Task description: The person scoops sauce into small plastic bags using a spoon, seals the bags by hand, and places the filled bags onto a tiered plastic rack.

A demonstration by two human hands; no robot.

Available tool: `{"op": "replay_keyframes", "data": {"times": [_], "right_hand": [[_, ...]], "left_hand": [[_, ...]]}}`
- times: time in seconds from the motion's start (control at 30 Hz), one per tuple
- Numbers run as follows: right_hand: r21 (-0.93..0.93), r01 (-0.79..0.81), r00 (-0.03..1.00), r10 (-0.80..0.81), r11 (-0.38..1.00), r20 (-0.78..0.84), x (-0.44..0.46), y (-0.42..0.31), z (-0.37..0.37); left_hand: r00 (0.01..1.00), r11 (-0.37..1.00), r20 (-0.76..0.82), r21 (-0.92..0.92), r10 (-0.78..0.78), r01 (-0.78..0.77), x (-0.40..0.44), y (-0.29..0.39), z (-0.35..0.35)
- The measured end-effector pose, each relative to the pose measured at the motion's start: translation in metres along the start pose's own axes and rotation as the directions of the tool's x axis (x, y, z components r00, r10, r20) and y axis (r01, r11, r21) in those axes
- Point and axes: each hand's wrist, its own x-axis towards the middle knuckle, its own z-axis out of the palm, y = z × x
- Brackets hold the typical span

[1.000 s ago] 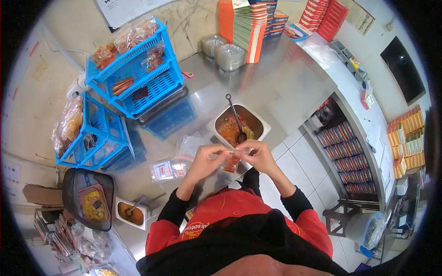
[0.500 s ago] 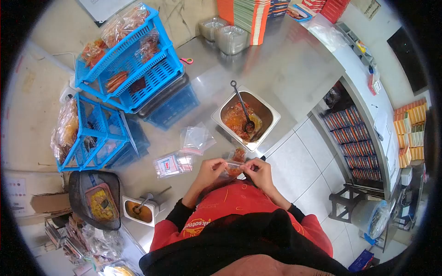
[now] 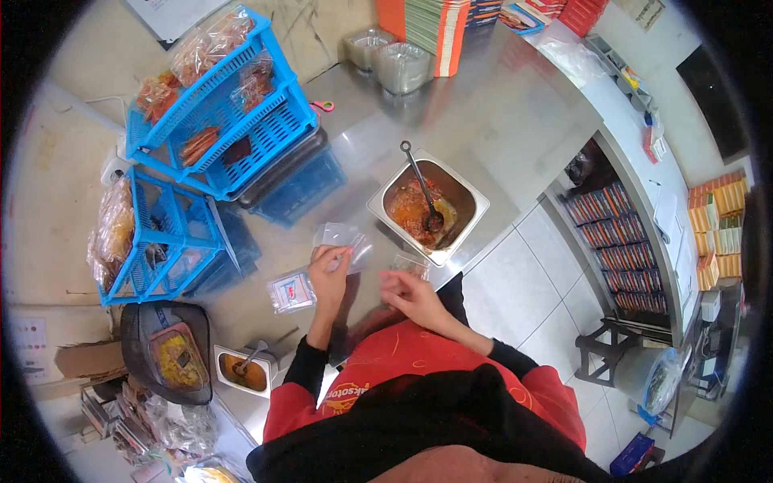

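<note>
My left hand (image 3: 328, 278) is over the clear plastic zip bags (image 3: 354, 249) on the steel counter, its fingers bent and pinched at the bags' edge. My right hand (image 3: 419, 302) hovers in front of me with fingers loosely stretched to the left and nothing in them. Just beyond it, a small filled plastic bag (image 3: 412, 264) lies on the counter, partly hidden. A steel food pan (image 3: 477, 211) of red-orange sauce (image 3: 411, 208) stands behind that bag, and a black ladle (image 3: 419, 177) leans in it. Left of my left hand lies a stack of printed packets (image 3: 291, 292).
Blue plastic baskets (image 3: 233, 121) with bagged food stand at the back left. A smaller sauce pan (image 3: 243, 372) and a mesh-covered tray (image 3: 173, 354) are at the left. Clear containers (image 3: 403, 66) sit at the back. The counter's edge (image 3: 499, 229) drops to the tiled floor at right.
My hands have parted, letting go of the small filled bag, which now lies near the pan. My left hand has moved left onto the clear bags; my right stayed near the middle.
</note>
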Motion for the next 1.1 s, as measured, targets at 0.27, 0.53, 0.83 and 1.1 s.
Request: {"op": "replay_keyframes", "data": {"times": [0.27, 0.53, 0.83, 1.1], "right_hand": [[0.379, -0.132, 0.991, 0.114, 0.916, 0.068, 0.044, -0.009, 0.042], [0.088, 0.168, 0.971, -0.18, 0.982, 0.158, 0.033, -0.029, 0.04], [0.041, 0.213, 0.948, -0.216, 0.976, 0.233, 0.032, -0.034, 0.032], [-0.493, 0.347, 0.924, -0.38, 0.798, 0.035, 0.043, -0.01, 0.033]], "left_hand": [[0.979, 0.986, -0.113, -0.038, -0.167, 0.164, -0.034, 0.031, -0.023], [0.991, 0.955, 0.092, 0.272, 0.096, -0.117, -0.048, 0.044, -0.05], [0.925, 0.984, 0.338, 0.1, -0.173, 0.148, -0.045, 0.069, -0.062], [0.977, 0.901, 0.195, 0.434, -0.085, -0.008, -0.058, 0.043, -0.056]]}}
